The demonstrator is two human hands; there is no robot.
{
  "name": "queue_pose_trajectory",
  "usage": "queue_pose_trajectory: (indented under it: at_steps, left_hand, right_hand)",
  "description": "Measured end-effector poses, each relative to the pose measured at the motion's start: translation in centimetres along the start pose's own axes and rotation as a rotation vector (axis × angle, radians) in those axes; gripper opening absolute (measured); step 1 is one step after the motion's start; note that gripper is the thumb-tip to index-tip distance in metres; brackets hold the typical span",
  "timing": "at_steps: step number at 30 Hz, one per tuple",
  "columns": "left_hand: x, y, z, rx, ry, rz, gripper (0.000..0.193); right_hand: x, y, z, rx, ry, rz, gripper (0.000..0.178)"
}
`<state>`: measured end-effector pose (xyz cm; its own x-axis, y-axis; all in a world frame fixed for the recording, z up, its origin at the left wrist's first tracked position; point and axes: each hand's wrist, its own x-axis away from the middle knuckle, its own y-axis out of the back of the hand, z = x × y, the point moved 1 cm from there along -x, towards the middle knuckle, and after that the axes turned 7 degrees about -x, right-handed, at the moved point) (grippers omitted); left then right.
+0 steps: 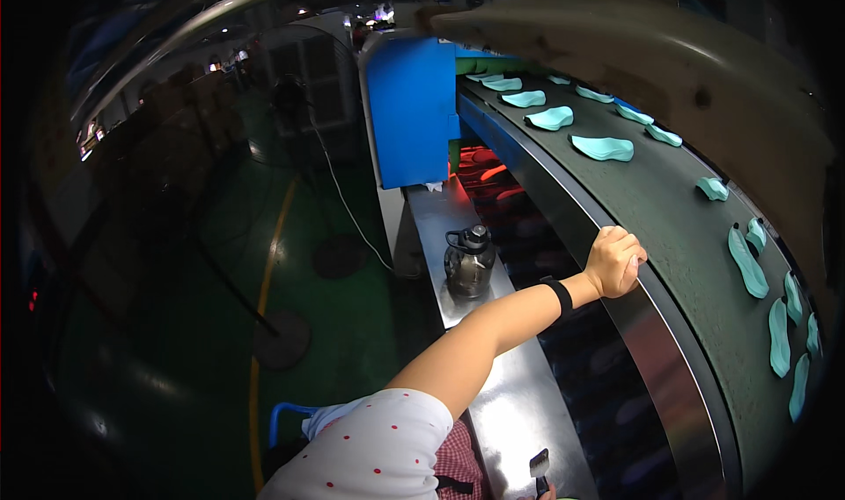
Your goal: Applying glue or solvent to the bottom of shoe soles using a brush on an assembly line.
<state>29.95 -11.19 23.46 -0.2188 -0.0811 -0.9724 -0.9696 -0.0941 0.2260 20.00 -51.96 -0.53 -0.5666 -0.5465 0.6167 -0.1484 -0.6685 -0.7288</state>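
My left arm, with a black wristband (556,296), stretches across to the conveyor belt (656,209). My left hand (614,261) is closed into a fist and rests at the belt's near edge; nothing shows in it. At the bottom edge of the picture, fingertips of my right hand (549,494) are wrapped round a small brush (540,465) with a dark handle and pale bristles. Most of that hand is cut off. Turquoise shoe insoles lie on the belt, among them one insole (603,148) beyond my left hand and another insole (748,262) to its right.
A metal ledge (519,394) runs alongside the belt, with a dark water bottle (469,262) standing on it. Behind is a blue machine housing (407,113) beside a red-lit lower level (488,170). A large curved cover (695,55) overhangs the belt. A fan base (282,340) stands on the green floor.
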Motion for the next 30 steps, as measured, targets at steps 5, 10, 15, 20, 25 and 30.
queue_pose_trajectory:
  at_steps: [5, 10, 15, 20, 25, 30]
  left_hand:
    - [0.3, 0.2, 0.4, 0.007, 0.01, -0.011, 0.018]
    - [0.3, -0.2, 0.6, 0.032, 0.005, -0.042, 0.019]
    - [0.1, -0.8, 1.6, 0.029, -0.034, -0.023, 0.015]
    - [-0.2, -0.2, 2.4, 0.002, -0.026, -0.012, 0.018]
    - [-0.7, 2.1, -3.0, 0.507, 0.135, 0.055, 0.006]
    - [2.3, 18.9, -14.8, 1.904, -0.056, 1.012, 0.033]
  right_hand:
    - [2.2, -3.4, -0.1, 0.353, -0.004, -0.231, 0.048]
    - [1.1, -3.3, -1.7, 0.3, 0.319, -0.182, 0.022]
    - [2.0, -4.8, -2.5, 0.201, 0.502, -0.069, 0.022]
    - [3.1, -8.2, -4.1, 0.228, 0.522, -0.064, 0.021]
    - [5.2, -8.6, -4.6, 0.25, 0.561, -0.126, 0.019]
    - [4.6, -8.7, -4.4, 0.317, 0.508, -0.324, 0.019]
